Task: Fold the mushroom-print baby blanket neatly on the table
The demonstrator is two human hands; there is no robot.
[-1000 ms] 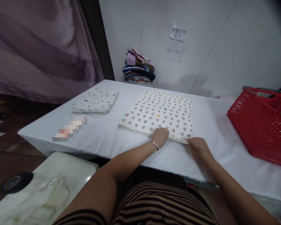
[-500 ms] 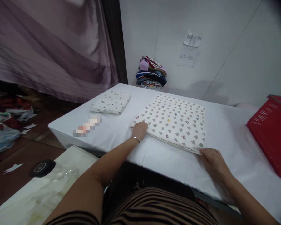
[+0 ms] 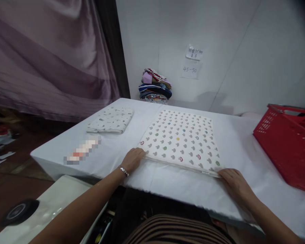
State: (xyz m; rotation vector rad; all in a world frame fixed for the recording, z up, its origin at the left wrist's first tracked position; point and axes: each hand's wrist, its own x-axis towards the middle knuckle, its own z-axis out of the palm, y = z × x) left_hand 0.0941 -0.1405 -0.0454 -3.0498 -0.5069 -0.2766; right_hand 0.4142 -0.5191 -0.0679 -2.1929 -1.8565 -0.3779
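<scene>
A folded white cloth [image 3: 180, 142] with grey and coloured mushroom prints lies flat on the white-covered table [image 3: 165, 183]. My left hand [image 3: 134, 160], a bracelet at its wrist, is at the near left corner with its fingers closed on the edge. At the near right corner, my right hand [image 3: 234, 181] has the edge between its thumb and fingers; the thumb is mostly hidden. Farther left rests a smaller folded cloth [image 3: 111, 120], white with small dark prints, touched by neither hand.
To the right stands a red plastic basket [image 3: 282, 149]. Behind the table, folded fabrics [image 3: 155, 88] are stacked against the wall. A blurred-out object [image 3: 82, 150] lies at the left. Lower left are a white surface [image 3: 66, 193] and a black round object [image 3: 20, 211].
My left hand has moved from on top of the mushroom cloth's left edge to its near left corner. My right hand stays at the right corner. The view has shifted slightly.
</scene>
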